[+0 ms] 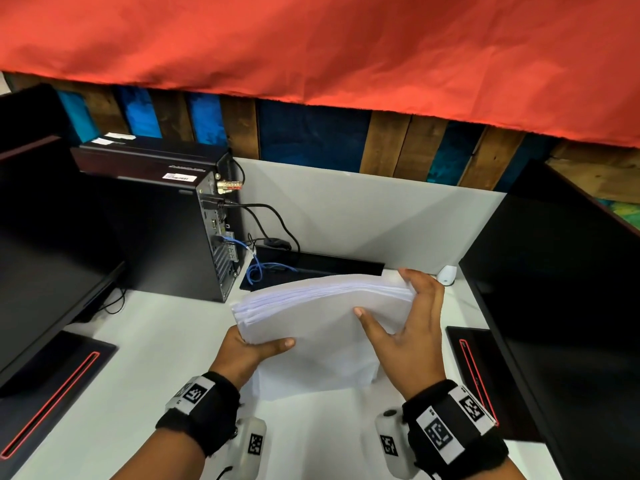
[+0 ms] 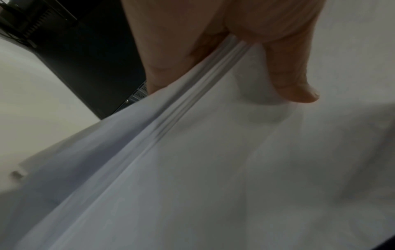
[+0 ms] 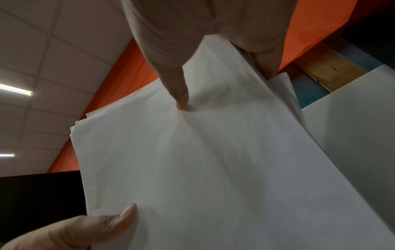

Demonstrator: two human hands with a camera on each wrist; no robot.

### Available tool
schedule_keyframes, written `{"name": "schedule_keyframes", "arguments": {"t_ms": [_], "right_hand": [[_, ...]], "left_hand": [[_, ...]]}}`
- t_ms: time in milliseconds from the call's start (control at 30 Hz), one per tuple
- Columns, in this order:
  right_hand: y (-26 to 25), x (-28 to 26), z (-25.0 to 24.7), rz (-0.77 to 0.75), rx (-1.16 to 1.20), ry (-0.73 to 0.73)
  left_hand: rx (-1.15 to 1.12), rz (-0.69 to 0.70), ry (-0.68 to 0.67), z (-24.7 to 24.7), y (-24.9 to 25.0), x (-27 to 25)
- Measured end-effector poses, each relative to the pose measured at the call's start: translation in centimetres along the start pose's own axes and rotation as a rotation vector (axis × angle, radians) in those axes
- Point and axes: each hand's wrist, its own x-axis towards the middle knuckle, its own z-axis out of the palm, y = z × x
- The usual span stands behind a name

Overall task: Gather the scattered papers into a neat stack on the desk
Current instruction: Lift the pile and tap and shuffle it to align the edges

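Observation:
A bundle of several white papers (image 1: 311, 317) stands tilted over the white desk (image 1: 138, 375), its top edges fanned and uneven. Its lower end reaches down to the desk surface. My left hand (image 1: 252, 348) grips the lower left edge, thumb on the front face and fingers hidden behind. My right hand (image 1: 408, 320) holds the right edge, thumb pressed on the front and fingers wrapped behind the top corner. The left wrist view shows the left hand (image 2: 226, 50) pinching the papers (image 2: 213, 169). The right wrist view shows the right hand (image 3: 224, 81) on the papers (image 3: 203, 160).
A black computer tower (image 1: 166, 220) with cables (image 1: 263, 268) stands at the back left. Black monitors flank the workspace, one left (image 1: 41, 237) and one right (image 1: 561, 289), each on a red-trimmed base. A small white object (image 1: 446, 273) sits by the grey divider panel (image 1: 381, 220).

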Motion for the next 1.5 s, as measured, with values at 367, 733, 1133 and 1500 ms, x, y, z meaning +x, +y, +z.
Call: {"name": "schedule_keyframes", "arguments": {"t_ms": [367,733,1133,1500], "right_hand": [[0.2,-0.6,0.1,-0.071,-0.018,-0.046],[3.2,-1.7,0.8,0.579,0.589,-0.102],[3.1,-1.2,1.7,0.624,0.672,-0.256],[0.8,-0.4,0.7,0.433,0.615,-0.100]], "left_hand": [[0.007,-0.002,0.009,0.1,0.0,0.1],[-0.054,-0.040,0.031,-0.1,0.1,0.2],[-0.012,0.030,0.072,-0.1,0.7,0.7],[-0.086,-0.024,0.177,-1.7,0.7,1.7]]}}
